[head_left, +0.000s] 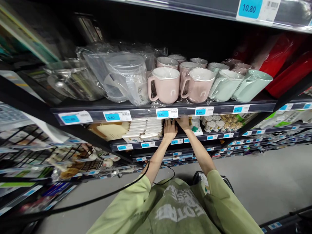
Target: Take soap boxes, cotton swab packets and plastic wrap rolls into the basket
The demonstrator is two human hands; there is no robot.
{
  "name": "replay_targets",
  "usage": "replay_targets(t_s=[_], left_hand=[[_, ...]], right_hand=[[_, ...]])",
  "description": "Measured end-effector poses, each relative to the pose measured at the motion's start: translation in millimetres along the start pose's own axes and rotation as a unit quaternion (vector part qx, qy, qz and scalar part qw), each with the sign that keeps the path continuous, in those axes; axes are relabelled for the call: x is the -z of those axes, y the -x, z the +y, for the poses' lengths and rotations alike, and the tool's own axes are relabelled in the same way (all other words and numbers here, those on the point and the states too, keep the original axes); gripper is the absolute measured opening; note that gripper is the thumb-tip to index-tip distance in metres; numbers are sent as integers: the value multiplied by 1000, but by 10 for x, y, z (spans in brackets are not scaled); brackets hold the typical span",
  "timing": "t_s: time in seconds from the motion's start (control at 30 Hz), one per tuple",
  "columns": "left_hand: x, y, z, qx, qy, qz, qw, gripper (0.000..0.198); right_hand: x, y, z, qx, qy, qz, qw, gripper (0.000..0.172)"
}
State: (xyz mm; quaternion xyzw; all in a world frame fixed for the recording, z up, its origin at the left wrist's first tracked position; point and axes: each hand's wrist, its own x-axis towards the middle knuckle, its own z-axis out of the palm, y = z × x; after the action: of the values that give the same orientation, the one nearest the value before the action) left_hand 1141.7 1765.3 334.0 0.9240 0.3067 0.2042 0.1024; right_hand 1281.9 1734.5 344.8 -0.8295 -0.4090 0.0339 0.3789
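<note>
At frame centre, under the mug shelf, left hand (170,129) lies flat, released, fingers pointing into the shelf beside white boxes (145,129) stacked with long axes left-right; right hand (183,122) grip unclear.

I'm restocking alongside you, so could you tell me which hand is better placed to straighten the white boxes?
Probably the left hand: it rests right beside the white boxes, while the right hand sits farther away.
</note>
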Motion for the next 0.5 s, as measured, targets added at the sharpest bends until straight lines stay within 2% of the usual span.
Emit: replay_targets(t_s=[0.13,0.27,0.33,0.4,0.5], left_hand=[[42,12,21,-4,-4,12,1000,43],[83,30,44,-30,-8,52,998,38],[108,62,66,-47,0,81,996,34],[145,126,106,-65,17,109,992,32],[216,306,209,-102,54,126,985,29]], right_hand=[[130,69,-36,0,27,34,999,29],[339,247,-42,-22,45,71,996,27],[482,418,-16,-37,52,93,994,31],[643,652,30,-17,42,127,991,34],[881,1084,128,26,-8,182,983,26]])
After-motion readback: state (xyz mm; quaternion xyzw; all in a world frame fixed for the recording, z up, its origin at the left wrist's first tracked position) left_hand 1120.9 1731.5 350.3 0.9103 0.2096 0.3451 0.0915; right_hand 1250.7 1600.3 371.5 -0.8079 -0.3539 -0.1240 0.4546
